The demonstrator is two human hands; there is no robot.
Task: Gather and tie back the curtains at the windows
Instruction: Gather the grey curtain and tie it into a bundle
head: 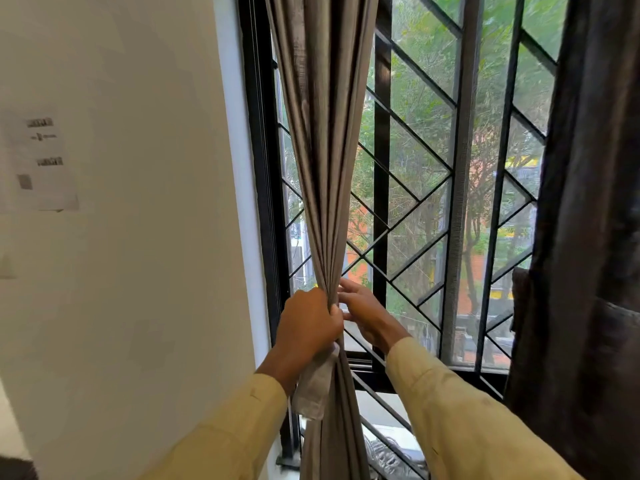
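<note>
A person's left hand (308,323) closes in a fist around a grey-brown curtain (322,150), bunched into a tight column at the window's left side. A pale cloth strip (317,386) hangs from under the fist. The right hand (367,313), fingers loosely spread and holding nothing, reaches the bundle's right edge. Behind is a black window grille (381,202). A dark curtain (588,202) hangs at right, and a printed sheet (34,164) is on the white wall (138,237) at left.
</note>
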